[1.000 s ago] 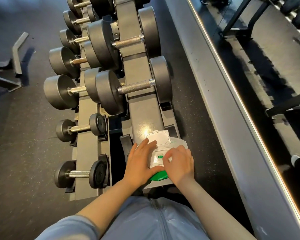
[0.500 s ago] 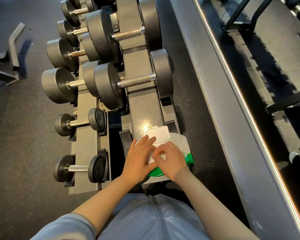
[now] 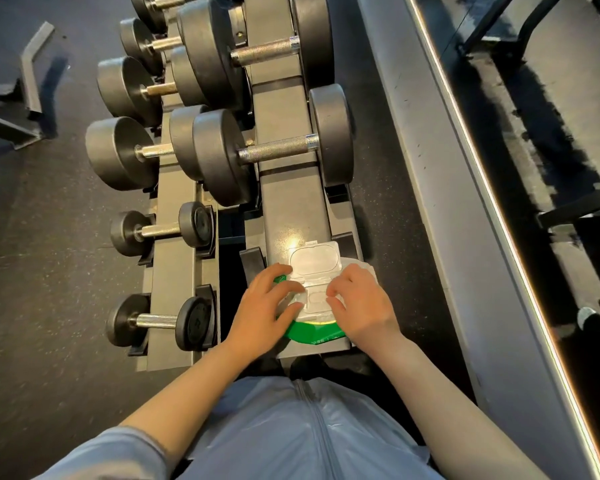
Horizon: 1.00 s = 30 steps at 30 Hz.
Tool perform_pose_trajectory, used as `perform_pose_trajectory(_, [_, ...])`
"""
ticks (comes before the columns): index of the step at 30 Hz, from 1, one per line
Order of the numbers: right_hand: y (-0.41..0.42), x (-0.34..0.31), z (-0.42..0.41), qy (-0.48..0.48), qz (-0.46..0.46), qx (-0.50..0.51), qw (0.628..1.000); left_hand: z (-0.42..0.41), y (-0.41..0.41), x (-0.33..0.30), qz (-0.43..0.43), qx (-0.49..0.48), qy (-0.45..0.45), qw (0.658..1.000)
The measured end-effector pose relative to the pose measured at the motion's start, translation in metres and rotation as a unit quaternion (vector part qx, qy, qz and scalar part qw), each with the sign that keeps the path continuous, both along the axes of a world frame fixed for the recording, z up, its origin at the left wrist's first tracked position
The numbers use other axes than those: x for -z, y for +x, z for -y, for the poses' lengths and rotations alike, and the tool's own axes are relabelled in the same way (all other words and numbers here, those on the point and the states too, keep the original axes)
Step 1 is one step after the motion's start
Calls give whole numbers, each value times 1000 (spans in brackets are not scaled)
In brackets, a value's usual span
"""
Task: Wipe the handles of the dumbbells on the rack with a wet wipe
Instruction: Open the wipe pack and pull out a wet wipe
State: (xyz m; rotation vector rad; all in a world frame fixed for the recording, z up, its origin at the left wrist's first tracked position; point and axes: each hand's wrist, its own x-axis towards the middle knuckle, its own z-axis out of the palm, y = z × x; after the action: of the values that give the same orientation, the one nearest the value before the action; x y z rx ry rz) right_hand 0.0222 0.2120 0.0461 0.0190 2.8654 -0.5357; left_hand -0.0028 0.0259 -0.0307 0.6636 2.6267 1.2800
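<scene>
Down on the rack's [image 3: 291, 209] near end lies the wipe pack [image 3: 312, 306], lid flipped up; left hand [image 3: 264, 306] rests spread on it, right hand [image 3: 357, 303] curls fingertips at its opening.

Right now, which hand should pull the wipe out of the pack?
Right, probably. The right hand has its fingertips curled at the pack's opening under the flipped-up lid. The left hand lies spread on the pack's left side, suited to steadying it.

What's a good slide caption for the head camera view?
Both hands, left and right, on an open wipes pack atop the dumbbell rack.
</scene>
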Motion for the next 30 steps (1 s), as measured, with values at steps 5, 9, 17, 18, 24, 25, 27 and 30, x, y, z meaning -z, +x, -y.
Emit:
perform_pose_trajectory(5, [-10,3,14,63,5,-60,996,0,-2,-7,19,21,-30,999])
perform_pose_trajectory(9, [-13,3,17,119,36,-117,985,2,-2,-7,16,31,-36,999])
perform_pose_trajectory(17, [-9,3,9,97,63,-114,987,-1,-2,-7,-40,32,-81,995])
perform_pose_trajectory(18, [-9,3,8,95,63,-109,987,-3,0,-6,-37,27,-77,996])
perform_pose_trajectory(24, [-12,2,8,76,67,-51,993,-5,-1,-8,-25,26,-85,996])
perform_pose_trajectory(25, [-12,2,8,73,67,-51,994,-5,-1,-8,-22,27,-85,996])
perform_pose_trajectory(27, [-12,1,8,79,64,-71,992,-5,0,-8,-20,27,-82,996])
perform_pose_trajectory(30, [-10,0,6,96,64,-115,987,-5,0,-6,-28,24,-81,996])
